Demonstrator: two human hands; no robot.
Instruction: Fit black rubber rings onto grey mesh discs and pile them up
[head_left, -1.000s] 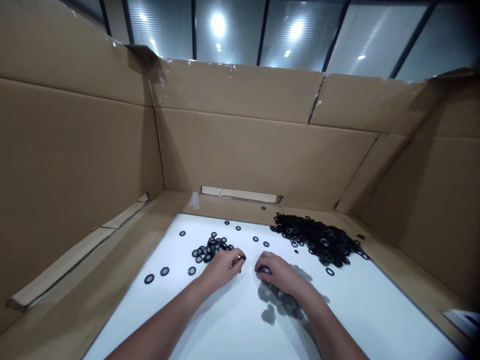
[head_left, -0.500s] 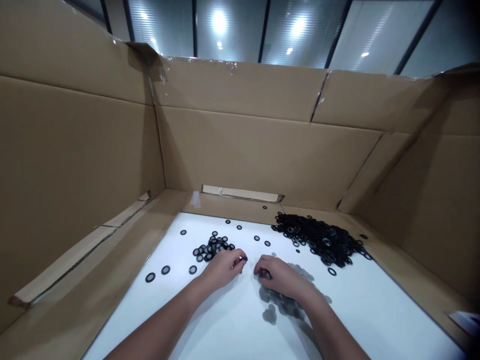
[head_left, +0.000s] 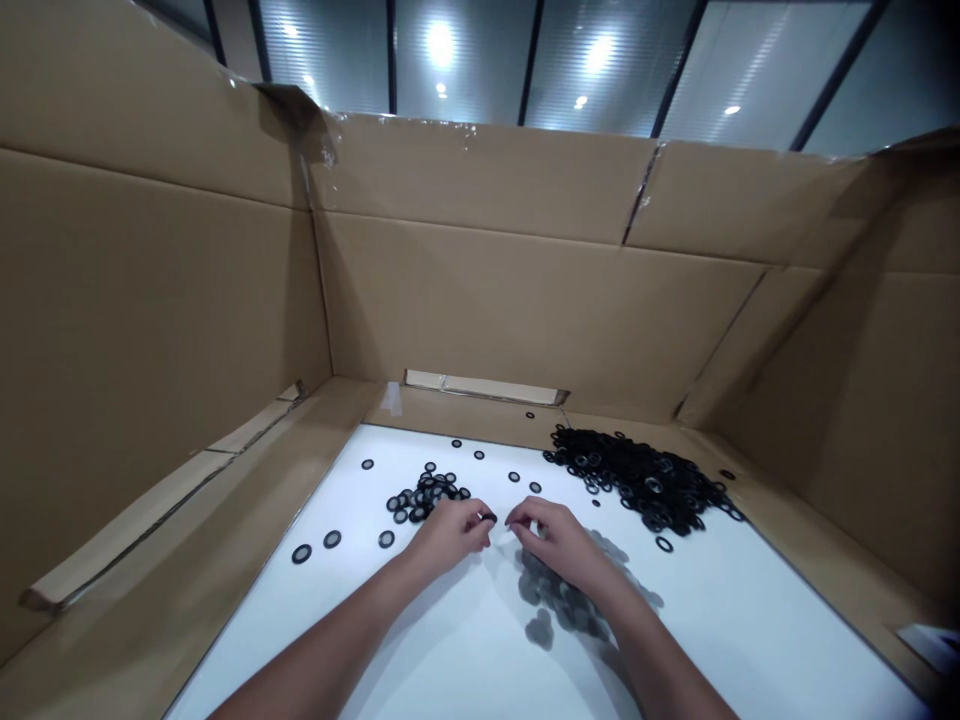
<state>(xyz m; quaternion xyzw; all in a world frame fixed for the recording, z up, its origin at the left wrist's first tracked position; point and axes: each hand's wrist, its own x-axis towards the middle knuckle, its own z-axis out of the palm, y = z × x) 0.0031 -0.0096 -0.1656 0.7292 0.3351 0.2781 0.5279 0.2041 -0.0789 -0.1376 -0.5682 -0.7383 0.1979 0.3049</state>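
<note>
My left hand (head_left: 452, 528) pinches a black ring (head_left: 489, 517) between thumb and fingers, just above the white board. Facing it, a short gap to the right, is my right hand (head_left: 556, 535); its thumb and index fingertips come close together, and whatever may be between them is too small to make out. Under and beside my right hand lies a spread of grey translucent discs (head_left: 570, 605). Beyond my left hand is a small pile of black rings with pale grey centres (head_left: 431, 492). A large heap of black rings (head_left: 637, 475) sits at the back right.
The white board (head_left: 442, 640) lies inside a cardboard box with tall walls (head_left: 487, 290). Several rings with grey centres are scattered on the board, such as one ring (head_left: 301, 554) at the left. A loose black ring (head_left: 664, 544) lies before the heap.
My right hand's curled fingers have straightened and its fingertips have moved slightly up and left, closer to the ring. My left hand stays nearly still, still gripping the ring.
</note>
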